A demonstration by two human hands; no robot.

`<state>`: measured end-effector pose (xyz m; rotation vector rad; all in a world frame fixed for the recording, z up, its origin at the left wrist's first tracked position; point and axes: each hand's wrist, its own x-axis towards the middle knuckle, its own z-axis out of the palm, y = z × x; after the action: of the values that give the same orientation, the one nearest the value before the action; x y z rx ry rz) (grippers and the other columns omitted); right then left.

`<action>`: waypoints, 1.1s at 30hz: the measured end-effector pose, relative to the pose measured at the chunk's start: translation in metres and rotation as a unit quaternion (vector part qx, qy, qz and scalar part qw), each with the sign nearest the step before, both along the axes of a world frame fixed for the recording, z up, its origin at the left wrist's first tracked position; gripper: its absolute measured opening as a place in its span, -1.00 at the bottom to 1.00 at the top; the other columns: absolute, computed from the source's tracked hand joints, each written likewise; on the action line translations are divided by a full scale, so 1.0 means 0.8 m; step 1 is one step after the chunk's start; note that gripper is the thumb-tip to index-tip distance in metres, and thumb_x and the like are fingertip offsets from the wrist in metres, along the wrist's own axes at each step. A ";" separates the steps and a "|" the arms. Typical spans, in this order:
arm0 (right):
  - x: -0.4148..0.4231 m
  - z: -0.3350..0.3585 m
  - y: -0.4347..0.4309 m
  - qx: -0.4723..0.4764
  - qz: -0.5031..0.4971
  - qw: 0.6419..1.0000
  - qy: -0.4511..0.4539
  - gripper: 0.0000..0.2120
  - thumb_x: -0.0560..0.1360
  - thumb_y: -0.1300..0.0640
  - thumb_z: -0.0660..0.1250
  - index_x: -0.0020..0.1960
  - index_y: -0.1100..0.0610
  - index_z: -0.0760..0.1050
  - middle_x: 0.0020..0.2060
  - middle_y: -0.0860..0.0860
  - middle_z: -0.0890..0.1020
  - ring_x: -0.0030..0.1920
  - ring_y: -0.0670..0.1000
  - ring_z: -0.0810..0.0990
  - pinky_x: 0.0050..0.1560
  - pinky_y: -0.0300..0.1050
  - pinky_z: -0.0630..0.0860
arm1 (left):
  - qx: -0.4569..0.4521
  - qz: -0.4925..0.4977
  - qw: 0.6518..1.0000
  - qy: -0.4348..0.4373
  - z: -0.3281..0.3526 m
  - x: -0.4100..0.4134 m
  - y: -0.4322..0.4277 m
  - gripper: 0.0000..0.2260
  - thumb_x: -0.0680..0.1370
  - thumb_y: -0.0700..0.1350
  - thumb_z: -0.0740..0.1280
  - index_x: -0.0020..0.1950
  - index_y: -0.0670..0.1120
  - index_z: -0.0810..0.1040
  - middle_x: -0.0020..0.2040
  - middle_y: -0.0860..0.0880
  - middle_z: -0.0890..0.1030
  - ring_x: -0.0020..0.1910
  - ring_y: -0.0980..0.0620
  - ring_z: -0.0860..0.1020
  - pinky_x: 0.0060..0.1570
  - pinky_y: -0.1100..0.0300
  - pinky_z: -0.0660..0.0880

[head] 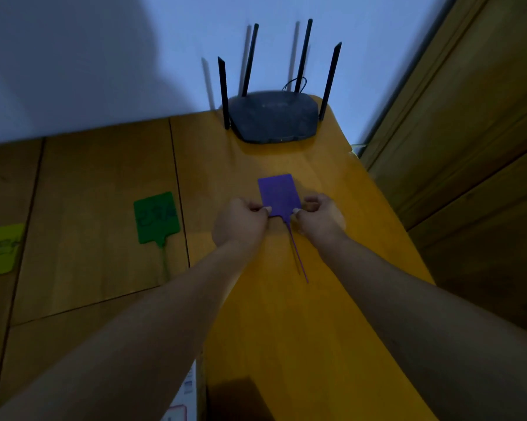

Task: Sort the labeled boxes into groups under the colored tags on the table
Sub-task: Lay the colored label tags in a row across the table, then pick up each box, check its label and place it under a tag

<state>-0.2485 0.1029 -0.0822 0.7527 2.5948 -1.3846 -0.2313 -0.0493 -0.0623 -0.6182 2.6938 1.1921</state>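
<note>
Two bare hands meet at the near edge of a purple tag lying flat on the bench, head view only. Left hand has its fingers curled and pinching the tag's near-left corner; right hand has its fingers curled and pinching the near-right corner. Purple tag body sits just beyond the fingers, and its thin strap runs back toward the person between the two wrists, lying on the bench. Green tag lies flat well to the left of the left hand's fingers, dark handwriting on it, not readable, its strap pointing toward the person. Yellow-green tag is farther left again, cut off by the frame edge, also with writing too blurred to read. Black router with four upright antennas sits beyond the fingers, at the far end of the bench against the wall, well apart from the purple tag. Below the left forearm, near the bottom edge, part of a white box with a printed label shows, mostly hidden; label not readable. Wooden panelling to the right of the right hand, off the bench. Lighting dim, some motion blur.
</note>
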 end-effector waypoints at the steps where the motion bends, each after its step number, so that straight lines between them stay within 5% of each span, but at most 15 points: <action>1: 0.005 0.005 -0.003 0.019 -0.001 1.000 0.002 -0.73 0.49 0.04 0.52 0.17 -0.02 0.60 0.07 -0.02 0.65 -0.16 -0.04 0.60 -0.28 -0.14 0.56 | 0.020 0.001 1.000 0.001 0.003 0.005 -0.005 -0.77 0.53 0.19 0.41 0.03 0.10 0.73 -0.15 0.06 0.73 -0.14 0.02 0.68 -0.20 0.13 0.57; 4: 0.029 0.020 -0.023 -0.035 0.001 0.999 0.036 -0.86 0.52 0.07 0.49 0.07 0.01 0.62 -0.07 -0.01 0.66 -0.22 -0.02 0.60 -0.30 -0.13 0.52 | 0.112 0.009 0.993 0.027 0.015 0.027 -0.029 -0.78 0.54 0.12 0.45 0.05 0.02 0.74 -0.11 0.02 0.73 -0.13 0.01 0.69 -0.12 0.08 0.64; 6: 0.053 0.035 -0.047 -0.128 0.025 0.990 0.057 -0.92 0.56 0.15 0.47 0.05 0.11 0.67 -0.15 0.05 0.65 -0.22 0.05 0.61 -0.18 0.02 0.59 | 0.162 0.014 0.985 0.053 0.025 0.048 -0.051 -0.82 0.54 0.06 0.49 0.02 -0.02 0.74 -0.17 0.03 0.72 -0.24 0.07 0.66 -0.32 0.25 0.57; 10: 0.105 0.064 -0.107 -0.206 0.111 0.970 0.060 -0.93 0.58 0.28 0.41 0.01 0.15 0.64 -0.22 0.10 0.64 -0.36 -0.05 0.55 -0.34 -0.19 0.51 | 0.158 0.003 0.983 0.089 0.039 0.097 -0.111 -0.88 0.52 0.02 0.51 0.00 0.01 0.76 -0.19 0.05 0.73 -0.31 0.12 0.65 -0.41 0.45 0.47; 15: 0.171 0.083 -0.173 -0.209 0.153 0.965 0.028 -0.88 0.58 0.23 0.45 0.08 0.24 0.67 -0.28 0.04 0.60 -0.28 -0.01 0.55 -0.27 -0.13 0.49 | 0.117 -0.042 0.984 0.130 0.060 0.165 -0.187 -0.92 0.52 0.03 0.50 -0.04 0.07 0.76 -0.18 0.13 0.73 -0.15 0.20 0.66 -0.18 0.36 0.48; 19: 0.223 0.091 -0.195 -0.140 0.190 0.972 0.014 -0.75 0.54 0.01 0.53 0.16 0.09 0.65 -0.04 0.09 0.64 -0.03 0.11 0.64 -0.08 -0.01 0.55 | 0.082 -0.048 0.982 0.164 0.079 0.214 -0.237 -0.98 0.51 0.01 0.49 -0.09 0.14 0.72 -0.22 0.18 0.70 -0.21 0.29 0.62 -0.20 0.46 0.46; 23: 0.266 0.094 -0.200 -0.063 0.215 0.974 -0.004 -0.46 0.45 -0.08 0.59 0.36 0.04 0.54 0.22 0.11 0.55 0.10 0.09 0.60 -0.11 -0.07 0.56 | 0.066 -0.086 0.991 0.072 0.090 0.257 -0.274 -0.97 0.51 0.06 0.48 -0.06 0.17 0.69 -0.14 0.15 0.70 -0.18 0.20 0.62 -0.24 0.37 0.48; 25: 0.283 0.090 -0.202 -0.040 0.211 0.976 -0.025 -0.31 0.43 -0.04 0.63 0.46 0.08 0.44 0.31 0.17 0.50 0.19 0.17 0.61 -0.04 0.05 0.65 | 0.030 -0.140 0.990 -0.020 0.087 0.272 -0.283 -0.74 0.50 0.18 0.46 0.14 0.15 0.68 0.06 0.12 0.71 0.05 0.09 0.64 0.03 0.23 0.54; 28: 0.302 0.079 -0.201 -0.024 0.184 0.980 -0.072 -0.19 0.40 -0.01 0.65 0.53 0.11 0.34 0.36 0.23 0.49 0.27 0.28 0.61 0.18 0.26 0.66 | -0.068 -0.214 0.970 -0.096 0.079 0.292 -0.280 -0.55 0.52 0.34 0.31 0.27 0.13 0.65 0.21 0.06 0.69 0.36 -0.09 0.51 0.38 -0.09 0.33; 30: 0.309 0.072 -0.200 -0.060 0.165 0.980 -0.095 -0.26 0.42 -0.02 0.64 0.47 0.14 0.39 0.32 0.20 0.59 0.21 0.23 0.68 0.18 0.24 0.67 | -0.117 -0.247 0.956 -0.108 0.070 0.300 -0.270 -0.53 0.56 0.38 0.19 0.07 0.07 0.70 0.02 0.02 0.72 0.35 -0.15 0.48 0.27 -0.09 0.25; 33: 0.316 0.065 -0.199 -0.112 0.162 0.976 -0.089 -0.53 0.46 -0.03 0.60 0.24 0.06 0.48 0.21 0.12 0.70 0.07 0.12 0.75 0.13 0.15 0.70 | -0.068 -0.215 0.967 -0.119 0.060 0.307 -0.253 -0.42 0.54 0.42 0.16 -0.28 -0.03 0.64 -0.42 0.05 0.55 -0.11 -0.06 0.60 0.28 -0.19 0.37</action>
<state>0.0042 -0.0563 -0.0303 0.3792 2.2519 -1.4028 0.0139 -0.2519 -0.0147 -0.1571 2.5352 0.7736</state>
